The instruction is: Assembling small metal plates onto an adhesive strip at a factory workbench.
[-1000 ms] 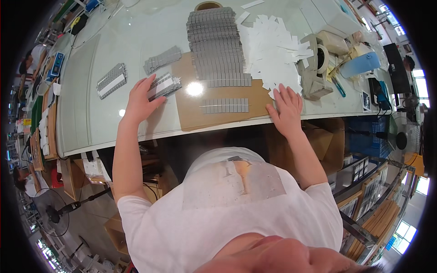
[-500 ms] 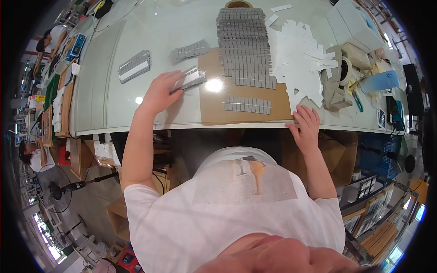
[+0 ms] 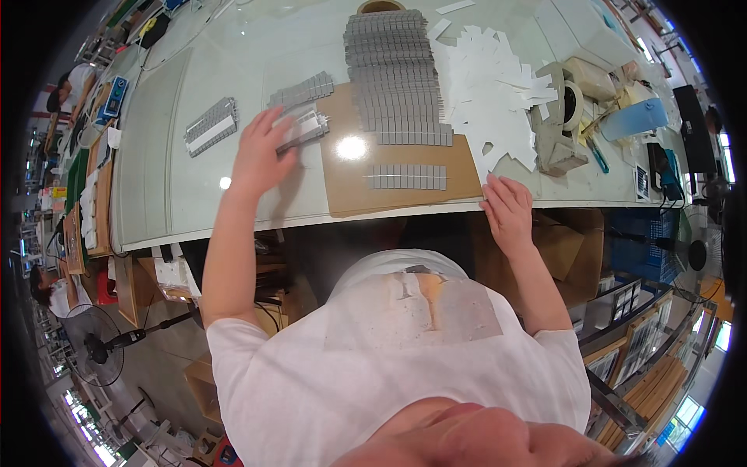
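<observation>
I log: left hand [image 3: 263, 156], fingers now spread wider beside the segmented grey strip bundle [image 3: 311, 127] at the brown board's [image 3: 350, 194] left edge; probably grip released. Right hand [image 3: 510, 206]: half-curled, board's right corner, hold unclear. Tape dispenser [image 3: 562, 159], right of board: one tape roll [image 3: 578, 101].

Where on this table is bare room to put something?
Bare tabletop lies beyond the leftmost gray stack, left of the tall gray pile; more between that stack and the near edge. The right is crowded: white strips, tape dispenser, blue container.

No legible words (shirt print [image 3: 412, 310] unclear)
</observation>
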Demonstrator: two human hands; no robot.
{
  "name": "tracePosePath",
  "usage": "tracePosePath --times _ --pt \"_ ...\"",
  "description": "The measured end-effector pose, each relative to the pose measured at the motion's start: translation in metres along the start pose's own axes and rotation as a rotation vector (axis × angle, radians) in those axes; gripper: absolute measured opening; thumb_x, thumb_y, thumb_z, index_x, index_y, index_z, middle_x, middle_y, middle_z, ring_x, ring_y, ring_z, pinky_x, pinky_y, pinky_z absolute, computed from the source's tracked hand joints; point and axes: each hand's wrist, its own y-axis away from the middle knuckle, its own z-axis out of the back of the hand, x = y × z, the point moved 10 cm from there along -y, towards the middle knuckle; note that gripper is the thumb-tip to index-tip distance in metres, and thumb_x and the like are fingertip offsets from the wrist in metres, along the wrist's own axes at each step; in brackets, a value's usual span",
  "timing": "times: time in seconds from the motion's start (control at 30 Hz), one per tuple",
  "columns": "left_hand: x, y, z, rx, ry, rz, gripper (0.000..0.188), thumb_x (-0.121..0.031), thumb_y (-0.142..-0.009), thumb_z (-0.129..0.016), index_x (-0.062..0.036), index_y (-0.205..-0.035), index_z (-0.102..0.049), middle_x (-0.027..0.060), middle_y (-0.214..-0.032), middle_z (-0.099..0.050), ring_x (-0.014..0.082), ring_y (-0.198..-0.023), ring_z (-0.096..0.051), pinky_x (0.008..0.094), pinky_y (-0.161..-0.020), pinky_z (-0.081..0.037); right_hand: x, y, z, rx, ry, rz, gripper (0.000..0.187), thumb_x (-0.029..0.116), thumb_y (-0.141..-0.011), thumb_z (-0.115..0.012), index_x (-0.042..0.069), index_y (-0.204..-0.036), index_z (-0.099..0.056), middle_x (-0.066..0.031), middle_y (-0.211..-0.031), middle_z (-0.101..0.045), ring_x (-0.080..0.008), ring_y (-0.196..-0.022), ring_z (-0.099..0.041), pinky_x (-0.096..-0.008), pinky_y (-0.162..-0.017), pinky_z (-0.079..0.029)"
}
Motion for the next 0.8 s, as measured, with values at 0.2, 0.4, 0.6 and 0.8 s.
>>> tracePosePath --times 0.2,0.4,0.6,0.8 --pt "-0.127 0.032 -0.012 -0.093 0.277 -0.212 0.051 -0.027 -0.076 -0.082 -0.0108 -0.122 -0.067 0.0101 -0.130 -0.062 0.0334 -0.127 -0.054 0.0513 -0.108 -0.042 -0.012 0.013 0.001 -0.002 -0.012 0.056 0.026 0.001 -0.084 -0.074 0.004 -0.110 -0.070 -0.0090 -0.114 -0.072 -0.0309 -0.101 -0.066 -0.0425 -0.090 -0.051" --pt "-0.153 0.056 -0.026 -0.071 0.242 -0.166 0.053 -0.029 -0.078 -0.082 -0.0103 -0.126 -0.067 0.0066 -0.128 -0.062 0.0282 -0.127 -0.053 0.0522 -0.113 -0.035 -0.056 0.017 0.037 -0.413 -0.568 -0.380 0.010 0.004 -0.106 -0.054 0.002 -0.106 -0.063 -0.0114 -0.104 -0.068 -0.0191 -0.083 -0.064 -0.0309 -0.075 -0.053" --pt "-0.161 0.069 -0.036 -0.151 0.290 -0.129 0.049 -0.028 -0.076 -0.082 -0.0116 -0.121 -0.069 0.0047 -0.125 -0.061 0.0265 -0.122 -0.054 0.0506 -0.110 -0.036 -0.029 0.005 -0.046 0.216 -1.115 -0.640 0.015 0.012 -0.109 -0.051 0.004 -0.107 -0.064 -0.0061 -0.102 -0.068 -0.0109 -0.078 -0.059 -0.0248 -0.070 -0.049" --pt "-0.178 0.064 -0.034 -0.220 0.244 -0.102 0.052 -0.032 -0.074 -0.083 -0.0173 -0.123 -0.070 0.0024 -0.128 -0.058 0.0236 -0.121 -0.051 0.0487 -0.109 -0.034 0.077 -0.038 -0.060 0.160 -0.553 0.170 0.009 0.005 -0.091 -0.069 0.006 -0.099 -0.064 -0.0130 -0.113 -0.074 -0.0315 -0.086 -0.071 -0.0372 -0.073 -0.058"
